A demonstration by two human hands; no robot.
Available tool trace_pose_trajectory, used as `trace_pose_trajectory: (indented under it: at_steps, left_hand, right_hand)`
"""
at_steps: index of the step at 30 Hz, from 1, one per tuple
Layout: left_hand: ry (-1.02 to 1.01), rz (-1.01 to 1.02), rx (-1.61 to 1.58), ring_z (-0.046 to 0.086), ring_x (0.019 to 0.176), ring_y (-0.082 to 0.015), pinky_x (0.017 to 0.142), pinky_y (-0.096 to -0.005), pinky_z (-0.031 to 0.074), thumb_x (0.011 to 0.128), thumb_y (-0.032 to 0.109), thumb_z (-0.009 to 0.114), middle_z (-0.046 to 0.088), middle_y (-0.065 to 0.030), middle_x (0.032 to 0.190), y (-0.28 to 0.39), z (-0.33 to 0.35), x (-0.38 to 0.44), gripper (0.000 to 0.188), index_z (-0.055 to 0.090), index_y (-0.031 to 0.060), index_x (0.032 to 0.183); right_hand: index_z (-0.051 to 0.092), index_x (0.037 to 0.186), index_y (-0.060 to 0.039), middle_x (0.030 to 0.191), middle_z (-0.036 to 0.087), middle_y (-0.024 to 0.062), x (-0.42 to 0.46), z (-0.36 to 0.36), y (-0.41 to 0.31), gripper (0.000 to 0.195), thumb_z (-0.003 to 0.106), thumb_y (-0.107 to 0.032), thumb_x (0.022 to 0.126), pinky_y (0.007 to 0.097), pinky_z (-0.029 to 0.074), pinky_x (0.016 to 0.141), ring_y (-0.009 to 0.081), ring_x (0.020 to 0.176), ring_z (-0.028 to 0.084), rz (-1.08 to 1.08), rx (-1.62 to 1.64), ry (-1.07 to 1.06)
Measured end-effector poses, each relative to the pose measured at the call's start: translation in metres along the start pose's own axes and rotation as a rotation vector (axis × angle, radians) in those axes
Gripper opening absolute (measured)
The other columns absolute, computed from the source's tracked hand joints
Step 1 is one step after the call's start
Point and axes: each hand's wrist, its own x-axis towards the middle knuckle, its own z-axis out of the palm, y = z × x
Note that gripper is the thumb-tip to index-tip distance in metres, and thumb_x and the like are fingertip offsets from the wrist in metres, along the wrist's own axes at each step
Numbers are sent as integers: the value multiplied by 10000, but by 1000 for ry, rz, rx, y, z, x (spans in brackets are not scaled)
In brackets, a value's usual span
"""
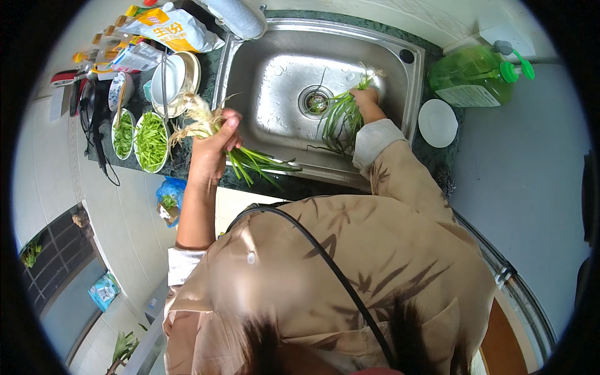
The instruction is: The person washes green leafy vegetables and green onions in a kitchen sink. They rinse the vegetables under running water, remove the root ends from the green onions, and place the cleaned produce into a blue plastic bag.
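Note:
My left hand (213,145) grips a bunch of scallions (199,115) over the sink's left front edge. Their pale bulbs and shaggy roots stick out past my thumb, and the green leaves trail to the right. Inside the stainless steel sink (269,89), my right hand (365,101) is closed around another bunch of scallions (341,115). Those leaves hang left towards the drain strainer (316,101), while the roots point to the back. My right palm and some stems are hidden. Bits of green lie in the strainer, and water drops cover the basin floor.
Left of the sink stand a bowl of cut green stems (151,143), a bowl of chopped greens (123,136), stacked bowls (168,77) and a starch bag (176,30). A green pump bottle (471,77) and a white dish (437,123) are on the right. A faucet (239,18) overhangs the back left corner.

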Motion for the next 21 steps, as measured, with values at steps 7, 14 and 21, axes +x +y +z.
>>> trace_pose_trajectory:
  at_steps: [7, 14, 21]
  left_hand:
    - [35, 25, 197, 347, 462, -11, 410, -175, 240, 822, 95, 604, 648, -1, 771, 0, 23, 16, 135, 644, 39, 937]
    - [-190, 46, 200, 374, 436, -31, 389, -181, 278, 828, 160, 624, 657, -25, 773, 2, 76, 30, 136, 644, 37, 883]
    - [-310, 105, 82, 410, 456, -37, 393, -184, 303, 760, 134, 710, 567, 22, 648, 25, 85, -5, 140, 640, 47, 844]
  right_hand:
    - [621, 786, -20, 710, 552, 8, -138, -84, -119, 244, 750, -209, 703, 233, 331, 435, 84, 537, 460, -125, 470, -533]
    - [641, 976, -43, 636, 424, -73, -272, -160, -218, 285, 623, -288, 830, 182, 251, 446, 22, 555, 375, -393, 460, -749]
    - [622, 886, -53, 667, 491, -44, -327, -165, -242, 191, 682, -205, 786, 176, 282, 437, 28, 533, 399, -511, 593, -584]
